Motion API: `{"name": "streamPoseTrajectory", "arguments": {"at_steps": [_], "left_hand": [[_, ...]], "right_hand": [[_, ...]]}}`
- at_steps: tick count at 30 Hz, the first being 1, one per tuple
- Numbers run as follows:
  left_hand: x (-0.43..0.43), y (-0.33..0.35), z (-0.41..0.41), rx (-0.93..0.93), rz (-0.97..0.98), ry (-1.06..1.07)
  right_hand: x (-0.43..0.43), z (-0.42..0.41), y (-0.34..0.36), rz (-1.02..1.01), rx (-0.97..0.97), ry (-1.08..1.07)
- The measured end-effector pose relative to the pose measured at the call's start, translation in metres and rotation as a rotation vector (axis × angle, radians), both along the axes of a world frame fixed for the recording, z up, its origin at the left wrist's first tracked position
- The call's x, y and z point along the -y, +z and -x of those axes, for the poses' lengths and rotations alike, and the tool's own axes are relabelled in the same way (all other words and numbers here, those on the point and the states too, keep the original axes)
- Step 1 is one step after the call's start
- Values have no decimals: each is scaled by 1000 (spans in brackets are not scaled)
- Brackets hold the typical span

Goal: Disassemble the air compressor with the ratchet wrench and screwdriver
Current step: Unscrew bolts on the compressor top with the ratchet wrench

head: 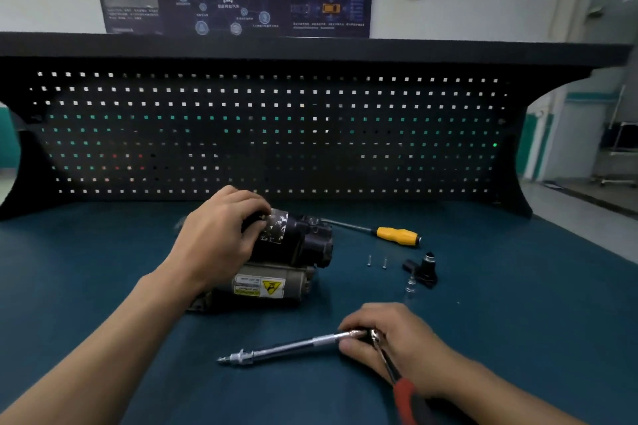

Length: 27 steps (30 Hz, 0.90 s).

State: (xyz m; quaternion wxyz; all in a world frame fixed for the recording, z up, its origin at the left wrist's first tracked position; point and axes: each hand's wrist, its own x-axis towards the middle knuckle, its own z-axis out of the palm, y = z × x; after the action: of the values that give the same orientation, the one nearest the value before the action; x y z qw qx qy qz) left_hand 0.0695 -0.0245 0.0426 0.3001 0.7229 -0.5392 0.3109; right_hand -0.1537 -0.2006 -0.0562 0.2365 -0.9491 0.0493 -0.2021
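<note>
The air compressor (pixel 293 252) lies on the blue bench top, a dark cylinder on top and a grey one with a yellow warning label below. My left hand (pixel 221 235) grips the left end of the dark cylinder. My right hand (pixel 390 338) holds the head of the ratchet wrench (pixel 402 386), whose red and black handle runs toward me. Its long chrome extension bar (pixel 286 348) points left, low over the bench. The yellow-handled screwdriver (pixel 397 236) lies behind the compressor to the right, untouched.
Two small screws (pixel 377 261) lie right of the compressor. A black removed part (pixel 423 269) and a small chrome socket (pixel 411 285) sit beyond them. A black pegboard (pixel 276 131) walls the bench's back edge.
</note>
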Motion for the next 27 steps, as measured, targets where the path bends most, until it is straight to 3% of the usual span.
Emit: {"name": "streamPoseTrajectory", "arguments": {"at_steps": [8, 14, 19, 22, 25, 27], "left_hand": [[18, 22, 6, -47, -193, 125], [8, 19, -5, -97, -206, 35], [-3, 26, -14, -135, -278, -52], [-5, 33, -19, -195, -335, -84], [-1, 36, -22, -272, -439, -53], [4, 37, -25, -279, -474, -58]], "right_hand": [[6, 2, 19, 105, -163, -24], [8, 7, 36, 359, -461, -120], [-5, -9, 73, 433, -576, -192], [-14, -23, 120, 396, -441, -276], [-33, -43, 154, 306, -40, -272], [-46, -62, 158, 255, 123, -180]]}}
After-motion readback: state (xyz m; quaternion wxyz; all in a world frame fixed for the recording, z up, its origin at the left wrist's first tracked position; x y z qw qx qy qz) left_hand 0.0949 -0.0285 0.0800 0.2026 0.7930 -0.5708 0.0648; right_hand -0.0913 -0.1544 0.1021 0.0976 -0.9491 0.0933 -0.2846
